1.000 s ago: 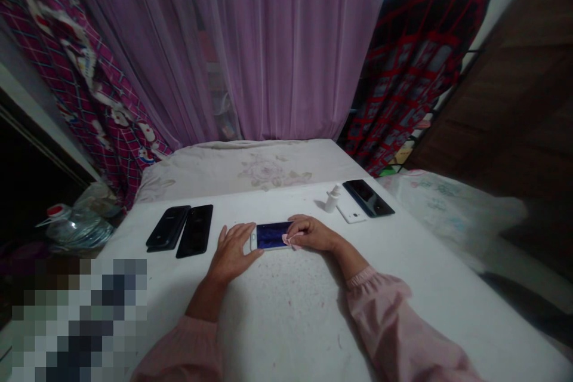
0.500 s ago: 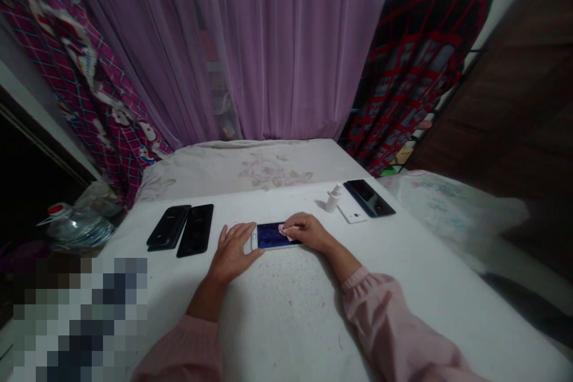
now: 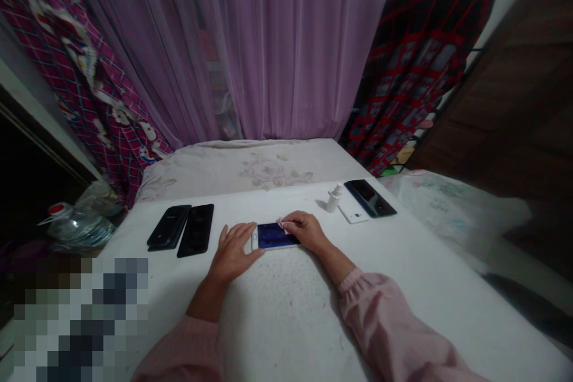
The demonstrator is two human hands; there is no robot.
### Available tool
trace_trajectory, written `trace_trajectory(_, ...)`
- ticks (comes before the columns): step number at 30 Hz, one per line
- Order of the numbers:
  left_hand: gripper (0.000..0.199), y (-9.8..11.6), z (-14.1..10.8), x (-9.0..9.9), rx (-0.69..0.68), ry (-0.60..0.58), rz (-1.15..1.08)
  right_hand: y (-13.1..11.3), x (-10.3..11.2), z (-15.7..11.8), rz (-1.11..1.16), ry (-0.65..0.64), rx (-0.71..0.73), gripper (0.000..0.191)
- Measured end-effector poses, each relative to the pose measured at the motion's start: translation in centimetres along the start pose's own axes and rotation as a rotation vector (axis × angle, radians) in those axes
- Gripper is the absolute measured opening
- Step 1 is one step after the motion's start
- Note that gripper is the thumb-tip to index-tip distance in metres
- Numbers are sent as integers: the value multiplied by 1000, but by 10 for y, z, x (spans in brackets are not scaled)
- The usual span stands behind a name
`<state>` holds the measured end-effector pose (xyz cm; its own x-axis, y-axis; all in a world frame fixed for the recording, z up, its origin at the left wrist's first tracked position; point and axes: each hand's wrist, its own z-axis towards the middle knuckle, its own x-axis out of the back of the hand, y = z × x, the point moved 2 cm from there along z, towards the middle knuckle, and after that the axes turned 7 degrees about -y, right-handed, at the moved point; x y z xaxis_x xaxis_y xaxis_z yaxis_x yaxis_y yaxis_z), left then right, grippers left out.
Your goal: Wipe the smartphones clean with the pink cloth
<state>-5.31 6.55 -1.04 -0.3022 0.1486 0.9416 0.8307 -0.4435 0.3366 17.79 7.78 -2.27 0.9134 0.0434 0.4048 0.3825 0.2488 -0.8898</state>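
A white phone (image 3: 274,237) with a dark blue screen lies sideways on the white table (image 3: 282,310). My left hand (image 3: 233,250) grips its left end, fingers along the far edge and thumb at the near edge. Pinched in the fingers of my right hand (image 3: 308,231) is a small pink cloth (image 3: 283,225), which touches the screen near its far edge. That hand covers the phone's right end.
To the left lie a black phone (image 3: 196,230) and a dark phone (image 3: 169,227). A small white spray bottle (image 3: 333,200) stands at the right, beside a white phone (image 3: 353,213) and a dark blue phone (image 3: 370,198). A large water bottle (image 3: 78,227) is beyond the table's left edge.
My right hand has shifted slightly left and away from me, carrying the pink cloth towards the screen's far edge. The left hand and the phone have stayed put.
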Motion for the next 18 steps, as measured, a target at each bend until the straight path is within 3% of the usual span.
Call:
trace_trajectory(3,58,-1,0,-1,2,5,1,-2,1,1,-23,-15,36,23)
trace_trajectory(8,57,-3,1,-3,-13,27,-6,-15,11,-3,-33,-276,219,34)
trace_trajectory(11,58,-3,1,-2,-3,11,-6,-19,14,-5,-56,-364,265,37)
trace_trajectory(18,57,-2,0,-3,-11,26,-4,-11,1,0,-21,-158,134,31)
